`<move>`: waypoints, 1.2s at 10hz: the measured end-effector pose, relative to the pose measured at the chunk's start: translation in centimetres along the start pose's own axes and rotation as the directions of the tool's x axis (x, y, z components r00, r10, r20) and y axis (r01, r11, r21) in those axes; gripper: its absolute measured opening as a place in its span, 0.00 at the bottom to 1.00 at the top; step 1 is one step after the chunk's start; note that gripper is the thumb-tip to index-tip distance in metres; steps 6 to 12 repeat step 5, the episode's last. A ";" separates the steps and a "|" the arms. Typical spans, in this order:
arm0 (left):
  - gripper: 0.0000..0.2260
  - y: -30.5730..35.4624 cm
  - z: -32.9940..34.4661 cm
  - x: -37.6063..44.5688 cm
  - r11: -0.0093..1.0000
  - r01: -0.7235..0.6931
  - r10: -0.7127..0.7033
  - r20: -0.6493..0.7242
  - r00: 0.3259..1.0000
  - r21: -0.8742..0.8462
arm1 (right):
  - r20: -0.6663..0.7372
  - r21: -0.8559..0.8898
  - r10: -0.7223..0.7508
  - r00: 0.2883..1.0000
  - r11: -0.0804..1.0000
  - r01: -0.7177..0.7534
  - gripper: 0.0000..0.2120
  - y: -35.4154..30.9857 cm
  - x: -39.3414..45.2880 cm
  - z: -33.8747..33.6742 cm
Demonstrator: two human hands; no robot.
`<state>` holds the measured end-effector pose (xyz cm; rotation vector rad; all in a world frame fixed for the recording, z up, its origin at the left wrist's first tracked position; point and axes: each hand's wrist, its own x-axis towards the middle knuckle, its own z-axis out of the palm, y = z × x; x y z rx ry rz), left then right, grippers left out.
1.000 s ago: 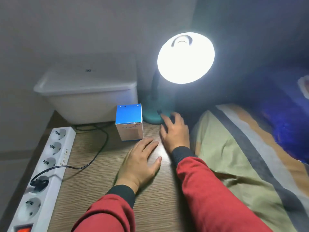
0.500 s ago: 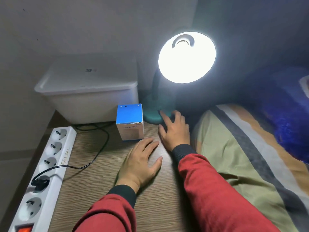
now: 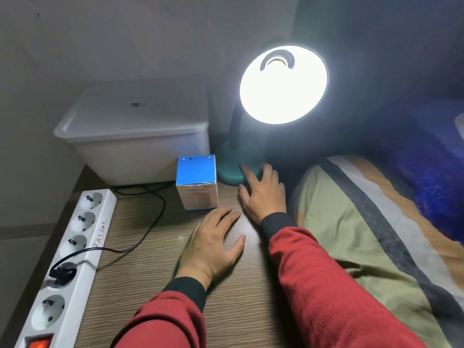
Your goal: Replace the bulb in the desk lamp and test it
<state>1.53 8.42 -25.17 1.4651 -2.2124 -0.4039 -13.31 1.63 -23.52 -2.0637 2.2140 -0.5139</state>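
The desk lamp is lit: its round shade (image 3: 283, 84) glows bright white and hides the bulb in glare. A dark neck runs down to the teal lamp base (image 3: 229, 169) at the back of the wooden table. My right hand (image 3: 263, 194) rests open at the base, its index finger on the base's front where the switch sits. My left hand (image 3: 213, 243) lies flat and open on the table, holding nothing, just in front of a blue and white cardboard box (image 3: 196, 182).
A white power strip (image 3: 72, 249) runs along the table's left edge with one black plug in it and a lit orange switch. The black cord (image 3: 148, 229) loops toward the back. A white lidded bin (image 3: 135, 136) stands behind. A striped blanket (image 3: 364, 234) lies right.
The lamp stays lit and both hands hold their places. The view has shifted slightly; my right index finger stays on the base.
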 end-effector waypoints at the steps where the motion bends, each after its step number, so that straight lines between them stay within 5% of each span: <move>1: 0.25 -0.1 0.1 0.0 1.000 -0.011 0.011 0.002 1.000 0.002 | 0.025 0.003 0.042 0.999 0.999 -0.042 0.24 -0.5 0.1 -0.3; 3: 0.29 -0.2 0.1 -0.4 1.000 -0.004 0.005 0.088 0.996 -0.020 | 0.099 0.073 0.113 0.989 0.990 -0.120 0.25 -1.7 0.2 -0.4; 5: 0.24 0.3 -0.3 -0.7 0.998 0.041 -0.042 -0.010 0.999 -0.051 | 0.115 0.036 0.060 0.992 0.997 -0.065 0.27 -1.5 -4.3 -0.1; 12: 0.24 0.3 -0.3 -0.7 0.998 0.041 -0.042 -0.010 0.999 -0.051 | 0.115 0.036 0.060 0.992 0.997 -0.065 0.27 -1.5 -4.3 -0.1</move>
